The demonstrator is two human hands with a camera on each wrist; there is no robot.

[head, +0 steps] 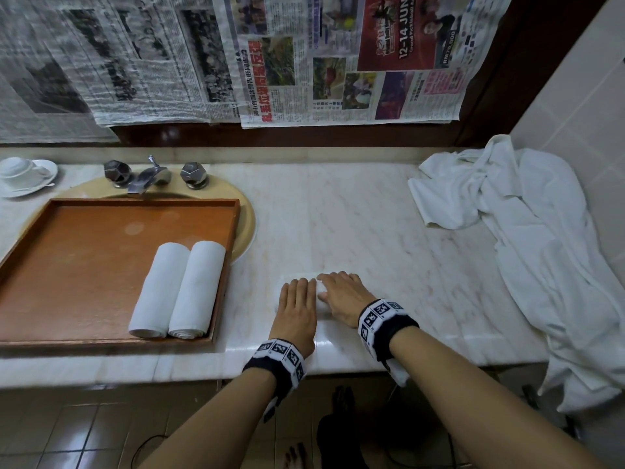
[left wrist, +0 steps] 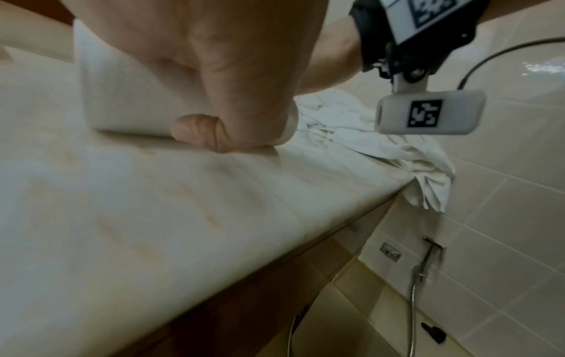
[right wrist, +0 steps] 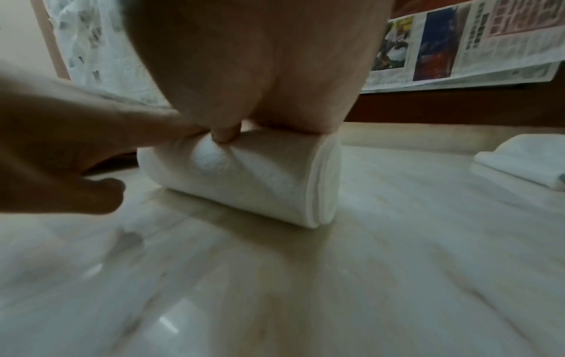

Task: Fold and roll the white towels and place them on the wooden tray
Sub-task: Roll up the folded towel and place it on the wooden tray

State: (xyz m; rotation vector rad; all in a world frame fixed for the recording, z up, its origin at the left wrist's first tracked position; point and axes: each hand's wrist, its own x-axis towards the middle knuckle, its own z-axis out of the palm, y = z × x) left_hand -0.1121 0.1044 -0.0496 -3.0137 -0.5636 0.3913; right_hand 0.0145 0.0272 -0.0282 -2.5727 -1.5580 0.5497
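Hands: left hand (head: 297,308) and right hand (head: 343,296) lie side by side, palms down, on one towel roll (right wrist: 253,178) on the bench (head: 372,214).
Left hand: fingers extended flat over the roll's left part; in the left wrist view its thumb (left wrist: 195,132) curls in beside the roll's near side, down at the bench surface.
Right hand: fingers flat across the roll's right part; in the right wrist view its thumb tip (right wrist: 226,134) presses a dent into the top of the roll.
Grip: neither hand closes round the roll; both press on it from above.
Roll: white, lying crosswise near the bench's front edge, right of the tray (head: 84,252); its layered end shows toward the right in the right wrist view.
Tray: wooden, sitting partly over the sink (head: 247,228) at the left of the bench; two rolled towels (head: 177,289) lie in it side by side and touching, against its right wall.
Loose towels: a crumpled white pile (head: 527,231) at the right end of the bench, hanging over the front edge.
Behind: taps (head: 148,176) at the back of the sink, a cup on a saucer (head: 23,176) at far left, newspaper (head: 304,55) hung across the back wall.
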